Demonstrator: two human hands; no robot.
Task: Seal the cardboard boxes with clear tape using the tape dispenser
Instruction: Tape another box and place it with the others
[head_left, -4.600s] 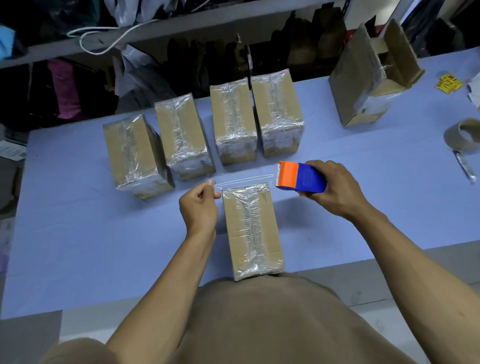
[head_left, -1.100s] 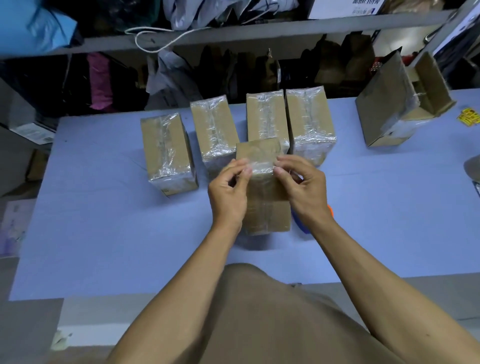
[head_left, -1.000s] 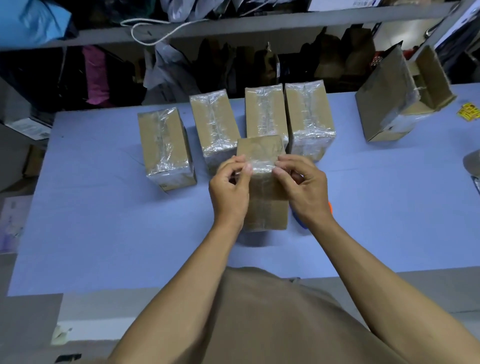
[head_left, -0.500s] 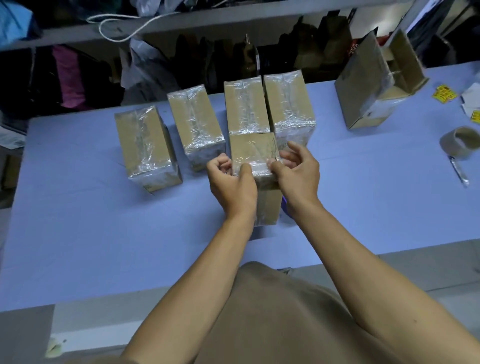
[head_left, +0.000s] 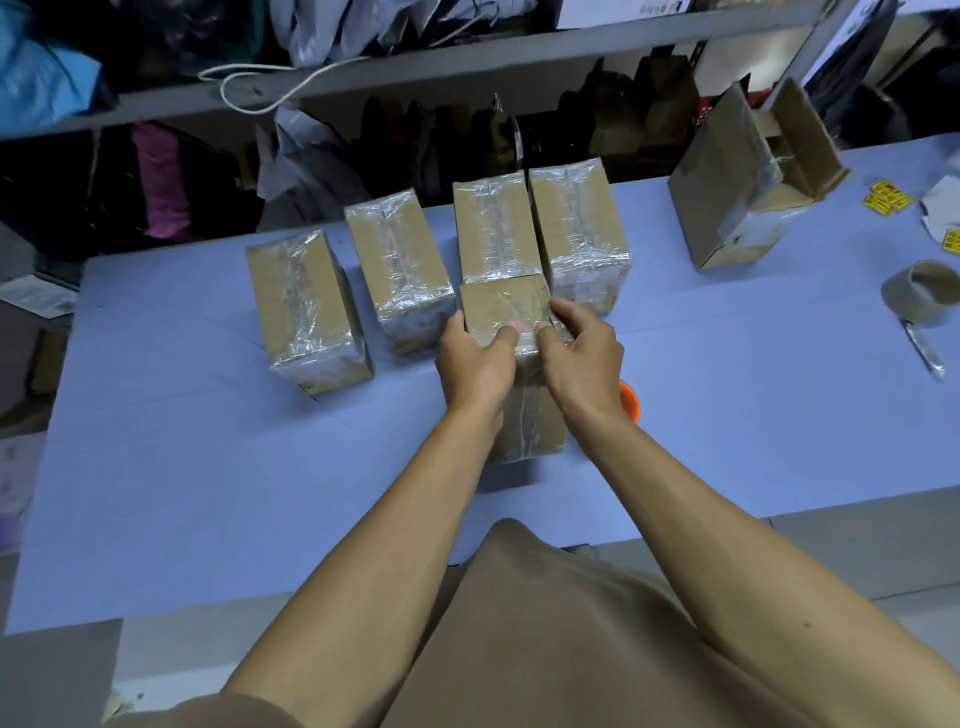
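Both thumbs lower now on upright box (head_left: 506, 312), hands (head_left: 480, 364) (head_left: 582, 358) closer.

— Is any writing showing up clearly enough to read?

— No, nothing is coming through legibly. The yellow stickers (head_left: 887, 196) lying on the counter (head_left: 182, 467) at the far right are carrying red marks, but they are blurring into smudges.

— And the white carton (head_left: 670, 6) on the shelf (head_left: 415, 67)?

— It is showing a line of small dark print, too tiny to make out. The open cardboard box (head_left: 727, 182) is bearing a small dark mark, equally unreadable.
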